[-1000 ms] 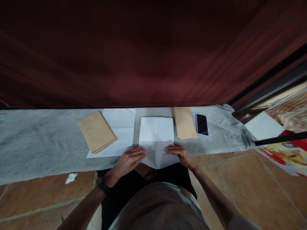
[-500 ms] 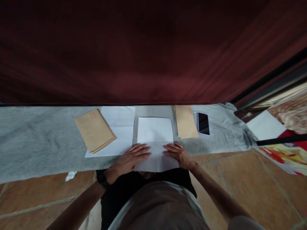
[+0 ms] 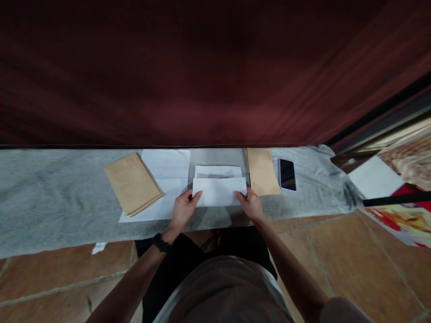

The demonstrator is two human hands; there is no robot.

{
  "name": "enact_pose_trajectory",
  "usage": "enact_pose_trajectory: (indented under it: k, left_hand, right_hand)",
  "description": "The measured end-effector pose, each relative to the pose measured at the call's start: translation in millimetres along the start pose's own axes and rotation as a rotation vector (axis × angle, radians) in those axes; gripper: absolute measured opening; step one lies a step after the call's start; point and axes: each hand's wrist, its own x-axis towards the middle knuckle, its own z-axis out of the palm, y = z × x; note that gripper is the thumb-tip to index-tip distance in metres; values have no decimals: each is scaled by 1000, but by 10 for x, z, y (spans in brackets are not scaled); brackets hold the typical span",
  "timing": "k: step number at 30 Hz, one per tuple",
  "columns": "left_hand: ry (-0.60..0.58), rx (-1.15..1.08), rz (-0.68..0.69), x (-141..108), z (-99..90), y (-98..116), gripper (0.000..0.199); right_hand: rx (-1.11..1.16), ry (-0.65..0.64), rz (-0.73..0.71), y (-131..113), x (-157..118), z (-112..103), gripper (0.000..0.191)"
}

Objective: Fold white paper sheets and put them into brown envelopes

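Item 1. White sheet (image 3: 219, 193), folded, directly before me at the middle of the grey cloth-covered tabletop (image 3: 70, 193); near part turned over, a strip of the far part showing beyond the upper edge.
Item 2. My left hand (image 3: 184, 207), clamped on the sheet's left edge, thumb on the upper face; dark wristband (image 3: 161, 243) at the wrist.
Item 3. My right hand (image 3: 252, 206), clamped on the right edge, thumb likewise on top, other fingers largely hidden.
Item 4. Brown envelopes (image 3: 134, 184), a slanted stack to my left, lying partly upon white paper (image 3: 173, 188).
Item 5. Second envelope stack (image 3: 264, 172), just beyond my right hand, near the sheet.
Item 6. Phone (image 3: 288, 175), dark screen up, pale edge, just right of that second stack.
Item 7. Dark red curtain (image 3: 215, 98), along the far side.
Item 8. White scrap (image 3: 99, 247), on the tiled floor (image 3: 50, 273), left.
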Motion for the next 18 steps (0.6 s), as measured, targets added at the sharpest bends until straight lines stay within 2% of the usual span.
enact_pose_trajectory:
  k: [4,7,11,18]
  left_hand:
    - [58,357,-26,111,17,157,31]
    - [61,534,-83,167,50,253,30]
    - [56,644,-157,180,108,335,34]
    - [66,773,-143,185,185,385,43]
  right_hand:
    - [-119,51,54,-115,33,79,41]
    - [-186,88,51,-188,51,120,47]
    - [-262,104,34,-248,76,142,55]
    - [-410,159,23,-306,118,204,49]
